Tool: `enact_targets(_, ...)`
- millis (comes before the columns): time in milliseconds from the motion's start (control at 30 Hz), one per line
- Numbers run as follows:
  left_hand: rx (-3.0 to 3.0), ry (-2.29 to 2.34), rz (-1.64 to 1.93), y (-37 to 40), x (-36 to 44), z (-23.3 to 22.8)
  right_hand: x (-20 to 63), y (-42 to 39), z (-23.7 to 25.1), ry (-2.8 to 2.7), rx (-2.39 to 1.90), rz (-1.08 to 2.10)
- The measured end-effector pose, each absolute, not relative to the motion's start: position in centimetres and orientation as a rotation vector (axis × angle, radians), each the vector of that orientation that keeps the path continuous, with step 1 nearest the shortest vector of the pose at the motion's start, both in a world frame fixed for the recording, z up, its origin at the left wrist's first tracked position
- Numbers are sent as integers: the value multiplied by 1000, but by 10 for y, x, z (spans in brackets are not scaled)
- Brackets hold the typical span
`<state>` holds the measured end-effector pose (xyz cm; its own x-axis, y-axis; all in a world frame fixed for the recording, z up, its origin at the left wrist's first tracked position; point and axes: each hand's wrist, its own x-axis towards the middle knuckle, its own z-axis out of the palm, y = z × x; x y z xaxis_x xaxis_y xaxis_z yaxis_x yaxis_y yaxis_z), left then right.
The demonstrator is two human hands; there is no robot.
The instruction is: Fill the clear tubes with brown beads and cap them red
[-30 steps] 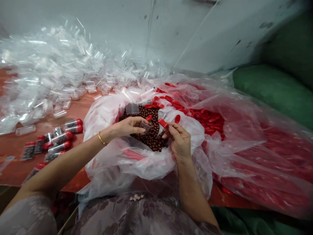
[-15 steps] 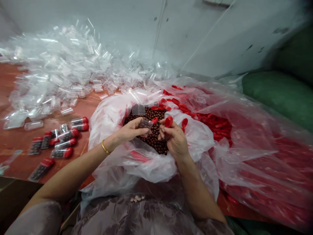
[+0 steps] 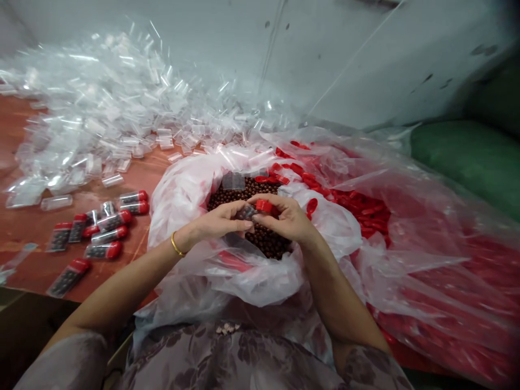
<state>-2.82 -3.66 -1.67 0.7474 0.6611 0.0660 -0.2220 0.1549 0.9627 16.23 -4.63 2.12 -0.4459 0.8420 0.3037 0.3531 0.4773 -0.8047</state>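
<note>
My left hand [image 3: 225, 219] is closed around a small clear plastic tube [image 3: 245, 212] with dark beads in it. Pinched in my right hand [image 3: 286, 216] is a red cap [image 3: 264, 206], held at the tube's mouth; whether it is seated cannot be made out. Both hands are above a white plastic bag [image 3: 170, 184] that lies open and holds many brown beads [image 3: 270, 245]. Some clear empty tubes [image 3: 233, 181] rest on the beads at the bag's far side. A loose red cap [image 3: 311, 206] lies on the plastic right of my right hand.
A big heap of clear tubes [image 3: 101, 103] covers the back left of the reddish table [image 3: 134, 238]. Several bead-filled, red-capped tubes [image 3: 106, 250] lie at the left. On the right, a clear plastic bag [image 3: 426, 260] holds many red caps [image 3: 368, 211]. Behind stands a pale wall [image 3: 227, 38].
My right hand has moved left with the red cap and now meets the tube in my left hand. A red cap seen near the tube's end earlier is no longer distinct.
</note>
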Motion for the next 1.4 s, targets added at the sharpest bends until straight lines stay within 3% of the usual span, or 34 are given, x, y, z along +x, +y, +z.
enact_targets(300,1206,412,664,-37,-29,-15,160,-46,13,-1953,-965,703)
enact_targets(667,1197,426,698,-38,-29,-15,163,-55,-2,-1616,-1047,790)
enact_targets(1000,1299,493,825,-40,-27,-18,170,-61,0,-1259,-1140,1306)
enact_targets(1400,1711,671,774,-43,-29,-19,155,-69,-10,-1806,-1180,612)
